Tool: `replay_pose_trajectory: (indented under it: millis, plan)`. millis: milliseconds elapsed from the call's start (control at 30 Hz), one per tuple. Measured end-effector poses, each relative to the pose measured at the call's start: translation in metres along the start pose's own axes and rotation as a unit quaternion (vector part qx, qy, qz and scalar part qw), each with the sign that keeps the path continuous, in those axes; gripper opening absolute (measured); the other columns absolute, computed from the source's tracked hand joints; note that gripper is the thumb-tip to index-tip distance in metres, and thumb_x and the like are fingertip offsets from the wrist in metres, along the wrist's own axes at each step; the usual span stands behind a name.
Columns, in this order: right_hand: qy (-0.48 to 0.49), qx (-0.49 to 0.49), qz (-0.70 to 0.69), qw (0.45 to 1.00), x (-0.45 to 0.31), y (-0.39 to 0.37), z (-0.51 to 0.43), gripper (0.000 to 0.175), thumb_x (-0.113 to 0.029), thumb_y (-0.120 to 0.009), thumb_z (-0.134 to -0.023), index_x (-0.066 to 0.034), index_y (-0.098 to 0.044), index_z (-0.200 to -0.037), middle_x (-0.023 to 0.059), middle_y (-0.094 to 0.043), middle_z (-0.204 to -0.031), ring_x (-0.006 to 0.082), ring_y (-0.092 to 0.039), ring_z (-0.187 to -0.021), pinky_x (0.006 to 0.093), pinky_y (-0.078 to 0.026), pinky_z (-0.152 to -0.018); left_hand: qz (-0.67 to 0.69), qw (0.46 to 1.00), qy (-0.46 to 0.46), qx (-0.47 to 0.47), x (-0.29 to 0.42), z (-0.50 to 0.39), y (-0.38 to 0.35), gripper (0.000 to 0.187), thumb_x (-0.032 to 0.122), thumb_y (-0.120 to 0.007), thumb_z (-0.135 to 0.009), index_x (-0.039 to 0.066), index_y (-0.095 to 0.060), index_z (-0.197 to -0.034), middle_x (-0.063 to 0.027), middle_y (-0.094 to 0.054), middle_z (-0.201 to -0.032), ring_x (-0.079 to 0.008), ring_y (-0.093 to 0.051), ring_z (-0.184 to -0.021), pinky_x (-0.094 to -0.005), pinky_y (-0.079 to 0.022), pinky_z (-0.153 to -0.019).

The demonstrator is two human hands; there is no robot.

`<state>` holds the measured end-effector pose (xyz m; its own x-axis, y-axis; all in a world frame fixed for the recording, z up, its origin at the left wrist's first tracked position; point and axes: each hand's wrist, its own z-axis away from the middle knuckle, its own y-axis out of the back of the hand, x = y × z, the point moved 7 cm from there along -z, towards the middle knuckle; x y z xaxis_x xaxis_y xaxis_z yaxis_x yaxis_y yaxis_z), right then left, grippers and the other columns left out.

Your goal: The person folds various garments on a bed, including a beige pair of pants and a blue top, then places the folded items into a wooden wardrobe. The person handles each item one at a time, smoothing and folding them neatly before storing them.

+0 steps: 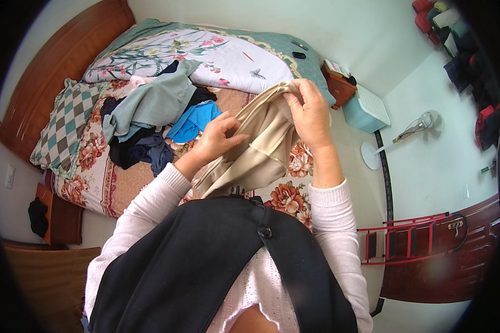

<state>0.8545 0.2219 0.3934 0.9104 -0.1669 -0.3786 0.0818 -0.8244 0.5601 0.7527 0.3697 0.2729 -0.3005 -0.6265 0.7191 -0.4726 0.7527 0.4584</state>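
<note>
A beige garment (pixel 271 145) with visible seams hangs between my hands above the near side of the bed. My right hand (pixel 310 110) pinches its upper edge between thumb and fingers. At the garment's left side is my left hand (pixel 221 139), its thumb and fingers curled at the cloth edge. Left of the hands, a loose pile of clothes lies on the flowered bedsheet (pixel 127 183). On top of it is a grey-green garment (pixel 154 100). A bright blue garment (pixel 196 120) and a dark navy one (pixel 152 150) show at the pile's side.
A floral quilt (pixel 233 62) covers the bed's far side. A checked pillow (pixel 68 125) rests near the wooden headboard (pixel 62 62). To the right stand a light-blue box (pixel 364 108), a white fan (pixel 425 120) and a red stepladder (pixel 408 239) by a door.
</note>
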Motion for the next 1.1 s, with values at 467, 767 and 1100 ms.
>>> replay_pose_trajectory:
  millis: [467,767,1100]
  plan:
    - [0.003,0.054,0.024,0.998,0.002,0.011,-0.004,0.018,-0.006,-0.067,-0.079,-0.0027,-0.058,-0.094,0.0138,-0.064,-0.089,0.0342,-0.061,-0.080,0.0417,-0.047,-0.070,-0.192,0.976,-0.093,0.052,-0.014,0.014,-0.014,0.012,0.012,-0.064,-0.079,0.002,-0.059,-0.082,-0.0143,-0.056,-0.095,-0.0356,-0.055,-0.083,-0.0440,-0.045,-0.069]
    - [0.011,0.047,-0.005,0.999,-0.005,0.014,-0.006,0.014,-0.001,-0.064,-0.085,-0.0006,-0.060,-0.098,0.0057,-0.062,-0.091,0.0133,-0.061,-0.081,0.0259,-0.050,-0.075,-0.151,0.975,-0.151,0.054,-0.041,0.017,-0.001,0.022,-0.006,-0.054,-0.075,-0.001,-0.060,-0.095,-0.0177,-0.056,-0.126,-0.0367,-0.061,-0.099,-0.0419,-0.049,-0.084]
    - [0.000,0.033,-0.041,0.999,-0.005,0.012,-0.009,0.015,0.000,-0.065,-0.085,0.0002,-0.059,-0.099,0.0053,-0.062,-0.092,0.0116,-0.060,-0.083,0.0254,-0.049,-0.077,-0.205,0.964,-0.100,0.134,-0.051,0.035,0.000,0.026,-0.005,-0.061,-0.067,0.007,-0.066,-0.090,-0.0105,-0.058,-0.092,-0.0316,-0.056,-0.087,-0.0386,-0.047,-0.076]
